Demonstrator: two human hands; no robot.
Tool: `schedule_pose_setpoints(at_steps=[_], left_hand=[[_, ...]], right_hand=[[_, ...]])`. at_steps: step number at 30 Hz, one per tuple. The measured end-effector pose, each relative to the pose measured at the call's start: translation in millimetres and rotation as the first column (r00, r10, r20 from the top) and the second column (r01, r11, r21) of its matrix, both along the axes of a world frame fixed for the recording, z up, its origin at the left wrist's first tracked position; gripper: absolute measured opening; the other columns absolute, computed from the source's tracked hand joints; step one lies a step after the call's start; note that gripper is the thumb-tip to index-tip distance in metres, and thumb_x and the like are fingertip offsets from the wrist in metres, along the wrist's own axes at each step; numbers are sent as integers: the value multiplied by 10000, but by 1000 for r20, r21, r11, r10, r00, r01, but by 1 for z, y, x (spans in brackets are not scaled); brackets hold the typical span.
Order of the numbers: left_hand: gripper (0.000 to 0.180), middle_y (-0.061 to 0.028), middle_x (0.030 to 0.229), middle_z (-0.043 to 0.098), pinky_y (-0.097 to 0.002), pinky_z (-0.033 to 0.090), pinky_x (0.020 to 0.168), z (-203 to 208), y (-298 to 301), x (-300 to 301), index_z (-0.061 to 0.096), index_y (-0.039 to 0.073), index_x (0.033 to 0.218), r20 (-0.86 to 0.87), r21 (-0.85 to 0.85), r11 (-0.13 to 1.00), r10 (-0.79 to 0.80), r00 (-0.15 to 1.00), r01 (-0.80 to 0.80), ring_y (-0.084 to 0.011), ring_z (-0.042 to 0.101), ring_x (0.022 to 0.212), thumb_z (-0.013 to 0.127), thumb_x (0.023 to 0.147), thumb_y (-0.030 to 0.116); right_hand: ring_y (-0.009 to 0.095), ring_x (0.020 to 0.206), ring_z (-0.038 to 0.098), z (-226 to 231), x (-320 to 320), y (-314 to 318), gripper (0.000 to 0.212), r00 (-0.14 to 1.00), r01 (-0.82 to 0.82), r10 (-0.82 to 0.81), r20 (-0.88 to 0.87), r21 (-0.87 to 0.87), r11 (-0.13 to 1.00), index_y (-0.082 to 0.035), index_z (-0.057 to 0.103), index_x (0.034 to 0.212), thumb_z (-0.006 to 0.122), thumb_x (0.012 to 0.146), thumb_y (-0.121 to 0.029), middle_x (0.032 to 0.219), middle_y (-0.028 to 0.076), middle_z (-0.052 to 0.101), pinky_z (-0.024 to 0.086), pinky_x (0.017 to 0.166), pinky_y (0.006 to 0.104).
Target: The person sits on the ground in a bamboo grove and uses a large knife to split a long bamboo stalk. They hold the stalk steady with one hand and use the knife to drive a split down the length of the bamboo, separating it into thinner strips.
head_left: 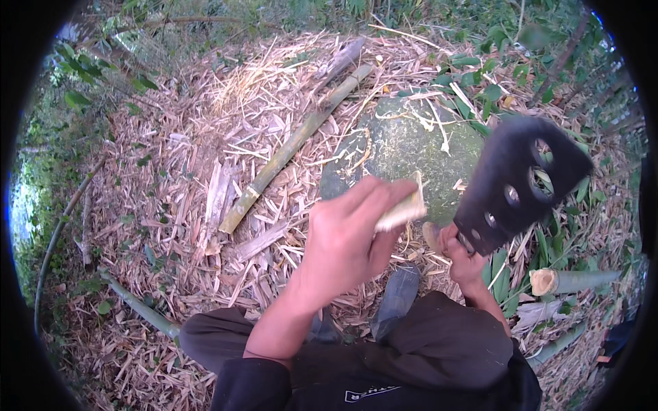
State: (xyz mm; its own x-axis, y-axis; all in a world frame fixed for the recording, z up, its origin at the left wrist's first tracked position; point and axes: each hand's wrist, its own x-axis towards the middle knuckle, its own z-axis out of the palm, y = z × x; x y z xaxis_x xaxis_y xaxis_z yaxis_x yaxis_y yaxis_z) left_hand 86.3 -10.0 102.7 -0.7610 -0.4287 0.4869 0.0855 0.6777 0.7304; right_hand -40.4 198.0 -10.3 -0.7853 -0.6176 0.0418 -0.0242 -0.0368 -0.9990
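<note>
My left hand (343, 236) is raised in front of my lap, its fingers closed round a short split bamboo piece (403, 211) with a pale, ragged end. To its right, my right hand (467, 262) grips a cleaver (495, 175) whose broad dark blade has several holes through it. The blade stands lifted, slightly blurred, and tilts toward the upper right. A bit of the handle (432, 236) shows beside the fist. Beyond both hands lies a flat, mossy green-grey stone (404, 147) with pale shavings on top.
A long bamboo pole (295, 147) lies left of the stone. Another cut bamboo length (586, 281) is at the right among green leaves, and a third (140, 305) lies at lower left. Dry chips and strips cover the ground. My dark shoe (397, 294) is below the hands.
</note>
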Motion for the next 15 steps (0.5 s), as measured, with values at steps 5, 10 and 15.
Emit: schedule_pose_setpoints(at_steps=[5,10,15], left_hand=[[247,-141,900,705,-366,545,596,9,-15,-29,686,21,1087,-109,0,1000,7,994,-7,-300,703,711,698,848,-42],[176,-126,982,745,-319,545,657,-2,4,-31,709,0,1087,8,90,993,79,997,-79,-188,721,781,692,913,10],[211,-162,889,732,-317,574,736,-9,-3,-33,689,-92,1095,26,153,988,5,1000,-9,-193,718,833,607,1005,80]], right_hand=[[71,612,572,37,-14,-23,117,991,-120,100,86,270,955,27,663,908,600,852,-55,675,20,619,458,541,261],[125,600,611,77,-22,-2,288,933,69,-9,-359,153,986,46,683,1022,695,781,-111,649,84,625,519,578,332],[222,532,601,33,-14,-21,261,981,50,46,-190,469,882,63,680,912,674,797,-171,617,173,611,496,574,389]])
